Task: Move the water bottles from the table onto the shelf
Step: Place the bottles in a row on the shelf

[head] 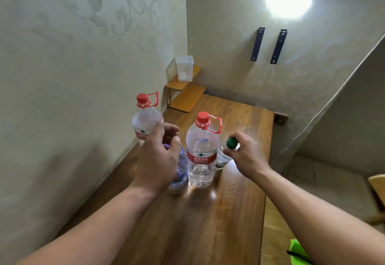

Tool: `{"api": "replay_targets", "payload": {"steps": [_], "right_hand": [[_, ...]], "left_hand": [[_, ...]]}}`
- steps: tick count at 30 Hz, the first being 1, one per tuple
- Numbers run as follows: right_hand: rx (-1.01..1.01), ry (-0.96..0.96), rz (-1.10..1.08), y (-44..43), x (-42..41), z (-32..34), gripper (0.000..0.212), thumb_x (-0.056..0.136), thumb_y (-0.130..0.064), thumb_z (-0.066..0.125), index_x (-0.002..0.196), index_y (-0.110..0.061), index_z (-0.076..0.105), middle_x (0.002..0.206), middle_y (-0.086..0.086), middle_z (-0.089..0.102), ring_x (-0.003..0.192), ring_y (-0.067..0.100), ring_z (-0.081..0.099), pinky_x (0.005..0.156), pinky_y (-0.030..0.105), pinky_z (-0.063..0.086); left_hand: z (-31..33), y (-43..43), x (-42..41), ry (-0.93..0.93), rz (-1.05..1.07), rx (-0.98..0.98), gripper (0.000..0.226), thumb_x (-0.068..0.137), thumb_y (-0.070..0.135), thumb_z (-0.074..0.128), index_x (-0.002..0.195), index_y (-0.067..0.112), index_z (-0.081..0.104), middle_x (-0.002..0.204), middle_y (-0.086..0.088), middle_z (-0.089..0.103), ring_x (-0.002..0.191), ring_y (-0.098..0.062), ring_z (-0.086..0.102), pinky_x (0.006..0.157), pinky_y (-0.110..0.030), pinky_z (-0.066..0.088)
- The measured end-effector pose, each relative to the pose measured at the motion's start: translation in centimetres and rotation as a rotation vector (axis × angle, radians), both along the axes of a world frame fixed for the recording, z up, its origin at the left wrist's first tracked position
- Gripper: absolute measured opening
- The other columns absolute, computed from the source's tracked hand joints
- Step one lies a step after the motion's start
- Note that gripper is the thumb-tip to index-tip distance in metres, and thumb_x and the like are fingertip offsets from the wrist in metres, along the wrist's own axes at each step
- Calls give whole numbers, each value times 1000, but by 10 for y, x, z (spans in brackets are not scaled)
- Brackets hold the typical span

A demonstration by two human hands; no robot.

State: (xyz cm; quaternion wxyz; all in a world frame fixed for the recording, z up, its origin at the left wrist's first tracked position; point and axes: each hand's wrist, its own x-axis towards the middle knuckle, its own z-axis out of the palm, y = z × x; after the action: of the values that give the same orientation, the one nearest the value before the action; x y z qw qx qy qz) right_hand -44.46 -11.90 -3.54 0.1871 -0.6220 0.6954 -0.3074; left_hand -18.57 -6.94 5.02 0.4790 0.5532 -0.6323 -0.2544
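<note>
blue bottle (180, 169) stands on the table (208, 233), left hand (158, 158) curled round its top. right hand (246, 156) grips the green-cap bottle (224, 157) at the neck. near red-cap bottle (201, 160) stands between them, far red-cap bottle (145, 121) by the wall. shelf (187, 98) in the corner holds a clear tub (184, 69).

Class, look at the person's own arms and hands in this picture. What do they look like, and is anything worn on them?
The left hand and the right hand are bare: no gloves, and no rings that show. The left forearm and the right forearm are uncovered right to the picture's edge, with no sleeve, watch or bracelet in view.
</note>
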Motion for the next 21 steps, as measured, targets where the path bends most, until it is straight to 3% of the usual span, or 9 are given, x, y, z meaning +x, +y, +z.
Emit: {"api": "replay_targets", "payload": {"steps": [3,6,10,13,19,21], "right_hand": [[-82,-1,6,54,1,24,25,87,-27,85,100,-28,64,95,-13,61,81,10,59,75,34,49],[-140,39,53,107,25,61,25,88,-29,85,103,-29,65,101,-16,60,85,4,59,76,26,48],[-215,72,157,175,92,117,28,86,-30,87,104,-30,66,101,-15,59,83,3,57,74,19,44],[-283,91,265,228,174,154,28,85,-34,87,103,-29,67,98,-16,59,78,3,55,71,21,45],[-335,-26,525,327,360,188,28,84,-44,84,104,-34,67,98,-14,63,81,13,60,72,32,53],[-326,-47,667,360,420,192,29,85,-48,81,107,-36,67,102,-16,64,88,11,63,75,29,53]], "left_hand": [[-5,35,2,-22,-144,40,13,99,16,67,110,22,67,100,10,72,94,-4,69,80,-15,55],[-12,73,9,-38,-286,76,21,96,21,72,116,23,66,103,11,71,94,-6,69,85,-29,59],[-8,126,40,-90,-400,114,58,88,41,79,139,27,55,128,11,65,117,-1,62,102,-31,54],[4,173,94,-97,-372,121,82,80,44,85,151,30,45,146,12,58,130,-3,58,110,-30,50],[36,300,271,-116,-155,88,67,80,50,84,132,45,42,121,22,68,108,7,66,93,-25,56],[44,354,332,-161,-23,112,65,77,58,81,127,42,42,115,20,71,102,-1,71,87,-33,58]]}}
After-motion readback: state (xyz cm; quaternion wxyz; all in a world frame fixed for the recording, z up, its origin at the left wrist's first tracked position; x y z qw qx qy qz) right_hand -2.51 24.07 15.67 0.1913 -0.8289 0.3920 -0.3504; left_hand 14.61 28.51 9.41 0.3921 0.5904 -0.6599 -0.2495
